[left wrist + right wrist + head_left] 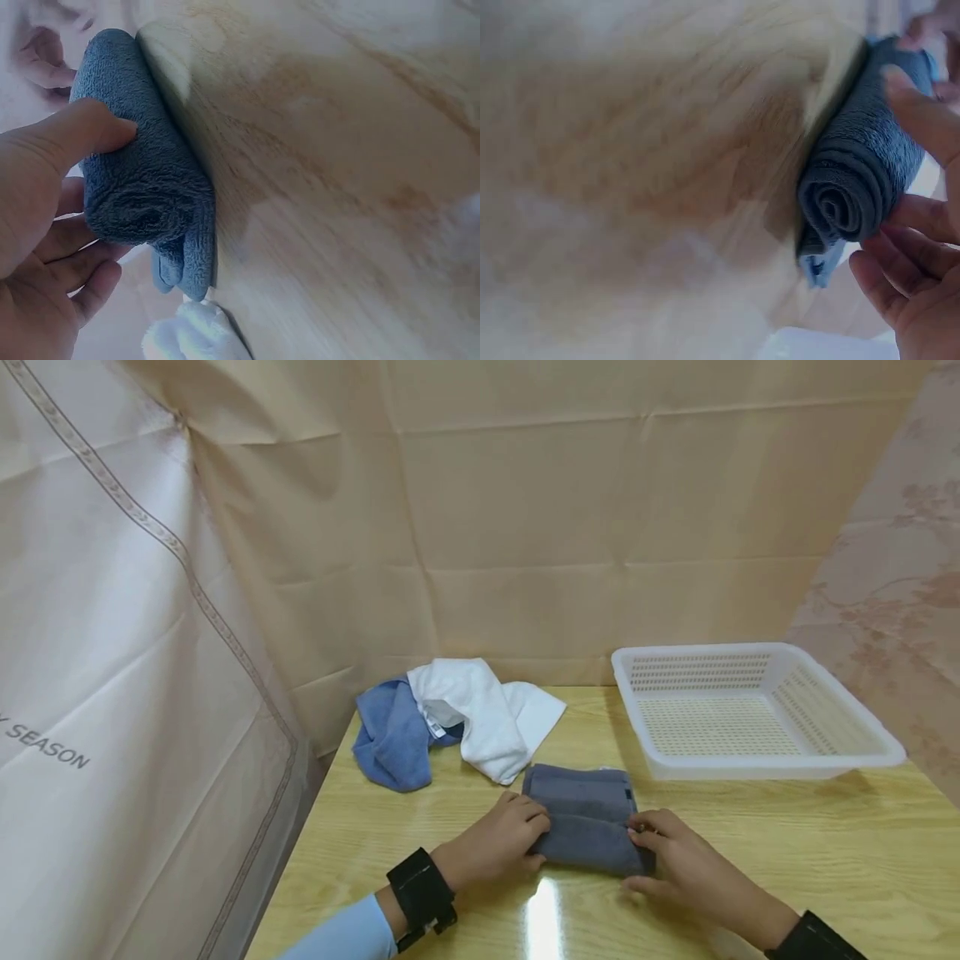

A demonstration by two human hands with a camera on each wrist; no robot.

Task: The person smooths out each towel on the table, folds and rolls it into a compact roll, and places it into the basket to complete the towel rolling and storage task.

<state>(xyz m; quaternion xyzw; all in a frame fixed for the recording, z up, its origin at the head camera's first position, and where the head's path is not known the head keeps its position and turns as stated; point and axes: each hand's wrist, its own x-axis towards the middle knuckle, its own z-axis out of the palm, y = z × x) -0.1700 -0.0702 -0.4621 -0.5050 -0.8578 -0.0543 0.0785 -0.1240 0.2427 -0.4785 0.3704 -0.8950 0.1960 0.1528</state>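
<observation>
Fingers of the left hand: gripping the left end of the roll, thumb on its near side, the others behind. Fingers of the right hand: holding the right end likewise, thumb in front, the others round the back.

Grey towel, one: on the table, between the two hands; near part wound into a roll, far part lying flat behind it. Coiled layers visible at both ends in the wrist views. Small dark tag at the flat part's right edge.

White cloth, one: crumpled, beyond the towel to the left, near its far left corner. Blue cloth, one: crumpled, left of the white cloth and partly beneath it.

Basket, one: white plastic, perforated, upright, on the table beyond the towel to the right, apart from it.

Straps, two: black, on the left wrist and the right wrist. Sleeve: light blue, left arm.

Sheet: beige, creased, hanging behind the table.
</observation>
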